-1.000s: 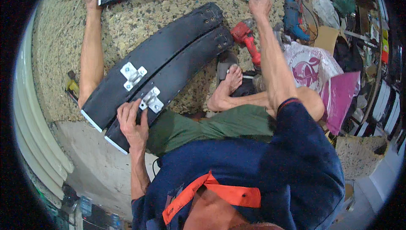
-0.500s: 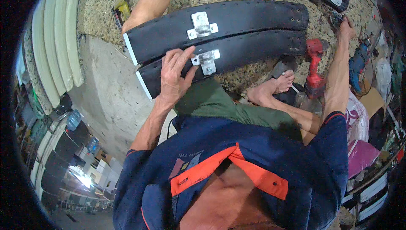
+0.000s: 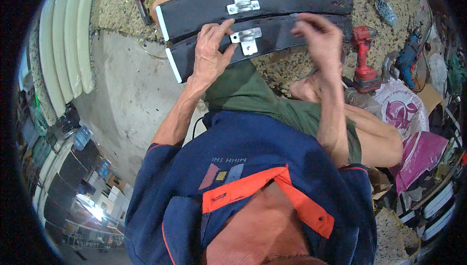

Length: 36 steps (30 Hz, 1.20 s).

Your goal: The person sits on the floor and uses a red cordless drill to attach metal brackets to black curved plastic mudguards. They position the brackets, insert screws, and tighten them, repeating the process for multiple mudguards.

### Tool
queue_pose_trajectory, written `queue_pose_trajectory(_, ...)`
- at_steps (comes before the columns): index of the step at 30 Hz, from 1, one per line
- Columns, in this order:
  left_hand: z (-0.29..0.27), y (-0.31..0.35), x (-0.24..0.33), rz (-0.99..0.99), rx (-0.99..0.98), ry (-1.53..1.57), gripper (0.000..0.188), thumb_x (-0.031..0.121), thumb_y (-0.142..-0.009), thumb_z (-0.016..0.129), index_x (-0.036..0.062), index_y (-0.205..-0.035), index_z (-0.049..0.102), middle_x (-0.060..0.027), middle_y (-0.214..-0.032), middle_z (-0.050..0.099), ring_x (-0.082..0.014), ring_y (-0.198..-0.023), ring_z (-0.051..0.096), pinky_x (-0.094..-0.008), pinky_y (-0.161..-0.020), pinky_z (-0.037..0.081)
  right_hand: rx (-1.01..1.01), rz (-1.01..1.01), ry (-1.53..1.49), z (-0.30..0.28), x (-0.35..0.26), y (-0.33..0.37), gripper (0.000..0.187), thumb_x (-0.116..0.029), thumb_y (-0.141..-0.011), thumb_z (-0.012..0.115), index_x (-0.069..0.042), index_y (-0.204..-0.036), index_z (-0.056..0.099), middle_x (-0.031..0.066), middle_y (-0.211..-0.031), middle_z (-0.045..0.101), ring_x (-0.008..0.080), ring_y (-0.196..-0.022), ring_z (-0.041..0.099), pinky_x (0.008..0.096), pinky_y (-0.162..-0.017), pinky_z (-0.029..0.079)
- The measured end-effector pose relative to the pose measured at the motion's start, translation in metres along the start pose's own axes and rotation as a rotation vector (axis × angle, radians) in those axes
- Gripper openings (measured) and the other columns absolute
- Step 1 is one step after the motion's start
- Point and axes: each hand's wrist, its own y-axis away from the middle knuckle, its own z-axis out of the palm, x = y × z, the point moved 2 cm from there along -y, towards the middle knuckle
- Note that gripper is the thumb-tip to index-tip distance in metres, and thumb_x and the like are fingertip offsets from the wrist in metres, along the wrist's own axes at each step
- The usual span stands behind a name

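Two long, curved black padded panels [image 3: 301,0] lie side by side across my legs, white at their left ends. A silver metal bracket [image 3: 242,3] sits on the far panel; a second metal bracket [image 3: 249,40] rests on the near one. My left hand [image 3: 210,53] has thumb and forefinger closed at the left edge of the near bracket, around its bare hole. Above the near panel, right of that bracket, my right hand [image 3: 321,38] is pinched and slightly blurred. A tiny glint shows at its fingertips, too small to name.
A red cordless drill [image 3: 362,60] stands right of the panels, with a blue power tool [image 3: 408,60] beyond it. A clear bag of small parts [image 3: 386,11] lies at far right. A yellow tool [image 3: 145,0] is at far left, near pale curved strips [image 3: 63,36].
My right hand has come from the bag of small parts at far right to above the near panel. The left hand stays at the bracket. The whole view has shifted somewhat.
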Motion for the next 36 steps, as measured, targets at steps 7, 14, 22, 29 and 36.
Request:
queue_pose_trajectory(7, 0.002, 0.004, -0.006, 0.02, 0.02, 0.051, 0.078, -0.009, -0.069, 0.085, 0.0068, -0.143, 0.064, -0.0097, -0.108, 0.074, -0.0329, -0.109, 0.065, -0.0468, -0.099, 0.053, -0.236, -0.245, 0.47, 0.113, -0.02, 0.03, 0.015, 0.001, -0.092, 0.075, 0.004, -0.107, 0.078, 0.018, -0.09, 0.076, 0.0285, -0.08, 0.076, 0.0378, -0.073, 0.061)
queue_pose_trajectory(14, 0.002, 0.006, -0.008, 0.006, 0.037, 0.059, 0.082, -0.011, -0.066, 0.083, 0.0072, -0.143, 0.064, -0.012, -0.11, 0.074, -0.0346, -0.108, 0.066, -0.0478, -0.099, 0.054, -0.384, -0.408, 0.826, 0.142, -0.008, 0.031, 0.015, -0.001, -0.088, 0.065, 0.007, -0.099, 0.071, 0.0296, -0.104, 0.066, 0.0482, -0.091, 0.073, 0.0547, -0.079, 0.062)
queue_pose_trajectory(22, 0.002, 0.005, -0.005, -0.102, 0.007, 0.066, 0.077, -0.012, -0.07, 0.079, 0.0066, -0.144, 0.064, -0.0113, -0.11, 0.074, -0.0341, -0.11, 0.067, -0.0468, -0.1, 0.054, -0.142, -0.412, 0.94, 0.149, -0.004, 0.038, 0.008, -0.009, -0.088, 0.07, -0.004, -0.095, 0.07, 0.0182, -0.093, 0.065, 0.0392, -0.078, 0.073, 0.0525, -0.067, 0.062)
queue_pose_trajectory(29, 0.002, 0.003, -0.003, -0.101, 0.016, 0.075, 0.075, -0.011, -0.072, 0.08, 0.0073, -0.143, 0.064, -0.0117, -0.109, 0.075, -0.0335, -0.111, 0.068, -0.0467, -0.1, 0.055, -0.133, -0.438, 0.888, 0.146, 0.003, 0.032, 0.017, -0.011, -0.091, 0.067, -0.004, -0.106, 0.071, 0.0177, -0.099, 0.069, 0.0384, -0.079, 0.075, 0.0513, -0.065, 0.062)
queue_pose_trajectory(36, 0.001, 0.005, -0.008, -0.065, 0.012, 0.068, 0.075, -0.009, -0.073, 0.081, 0.0105, -0.144, 0.063, -0.0083, -0.108, 0.076, -0.0307, -0.111, 0.069, -0.0442, -0.099, 0.057, -0.184, -0.497, 0.697, 0.125, 0.005, 0.037, 0.014, -0.009, -0.093, 0.071, -0.004, -0.106, 0.072, 0.0179, -0.104, 0.064, 0.0418, -0.085, 0.071, 0.0526, -0.073, 0.061)
